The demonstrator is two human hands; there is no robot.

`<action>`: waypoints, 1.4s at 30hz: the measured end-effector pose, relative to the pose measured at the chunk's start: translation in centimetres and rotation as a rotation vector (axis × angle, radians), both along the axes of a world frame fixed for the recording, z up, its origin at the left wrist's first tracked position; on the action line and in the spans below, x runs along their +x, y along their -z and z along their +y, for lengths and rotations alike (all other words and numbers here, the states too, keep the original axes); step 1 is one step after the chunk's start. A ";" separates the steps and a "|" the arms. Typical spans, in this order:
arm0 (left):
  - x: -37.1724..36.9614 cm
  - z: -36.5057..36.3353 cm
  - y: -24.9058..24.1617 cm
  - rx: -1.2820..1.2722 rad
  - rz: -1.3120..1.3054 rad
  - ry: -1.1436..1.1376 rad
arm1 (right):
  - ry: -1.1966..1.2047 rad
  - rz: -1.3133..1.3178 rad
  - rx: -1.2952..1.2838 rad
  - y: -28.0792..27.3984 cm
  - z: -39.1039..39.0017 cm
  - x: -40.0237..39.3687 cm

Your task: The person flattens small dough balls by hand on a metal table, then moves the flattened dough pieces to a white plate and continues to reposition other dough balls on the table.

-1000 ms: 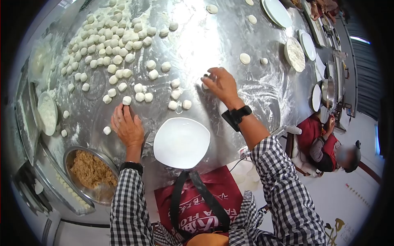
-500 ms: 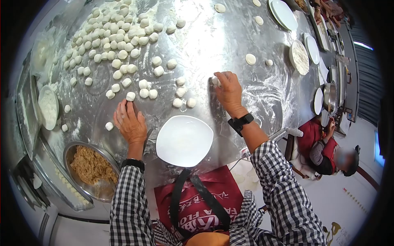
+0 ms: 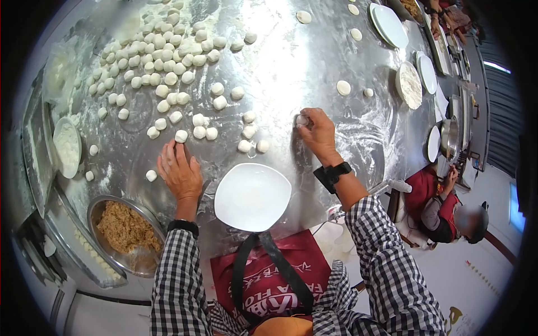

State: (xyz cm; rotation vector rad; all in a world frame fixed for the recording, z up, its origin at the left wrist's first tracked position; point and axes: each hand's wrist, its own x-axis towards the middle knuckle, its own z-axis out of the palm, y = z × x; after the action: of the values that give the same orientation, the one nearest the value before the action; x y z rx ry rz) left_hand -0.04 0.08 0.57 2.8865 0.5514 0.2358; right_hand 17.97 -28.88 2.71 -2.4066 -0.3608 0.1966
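My right hand (image 3: 318, 133) is closed around a small white dough ball (image 3: 302, 120) just above the floured steel table (image 3: 291, 61). My left hand (image 3: 179, 170) lies flat on the table, fingers spread, its fingertips almost touching another dough ball (image 3: 181, 135). Many more dough balls (image 3: 162, 61) are scattered across the table beyond my left hand. An empty white plate (image 3: 251, 196) sits between my two forearms at the near edge.
A metal bowl of brown crumbly filling (image 3: 124, 228) stands at my near left. A dish of flour (image 3: 68, 147) is further left. White plates (image 3: 390, 25), a floured plate (image 3: 409, 84) and a metal pot (image 3: 450, 137) line the right side. A seated person (image 3: 448, 210) is at the right.
My right hand has drawn back toward me with the dough ball and closed more tightly on it. My left hand stays flat on the table.
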 end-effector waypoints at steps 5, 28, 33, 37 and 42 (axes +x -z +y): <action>0.0 0.0 0.1 -0.002 0.001 0.000 | 0.046 0.065 0.381 1.2 -0.3 -0.1; -0.1 0.1 0.2 0.017 -0.003 0.002 | -0.091 0.075 -0.114 -0.4 1.9 1.0; -0.1 0.1 0.3 0.014 -0.009 0.006 | -0.053 0.093 -0.249 -1.6 2.0 0.8; 0.1 0.1 0.2 0.002 -0.019 0.002 | -0.046 -0.047 -0.319 -2.6 2.2 1.0; 0.1 0.0 -0.3 -0.014 -0.020 0.016 | -0.163 -0.298 -0.212 -0.7 5.5 4.1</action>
State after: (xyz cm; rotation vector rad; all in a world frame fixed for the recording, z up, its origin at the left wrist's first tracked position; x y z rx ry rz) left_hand 0.05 0.11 0.83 2.8706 0.5238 0.2574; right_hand 22.11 -23.43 3.38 -2.6209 -0.7042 -0.0569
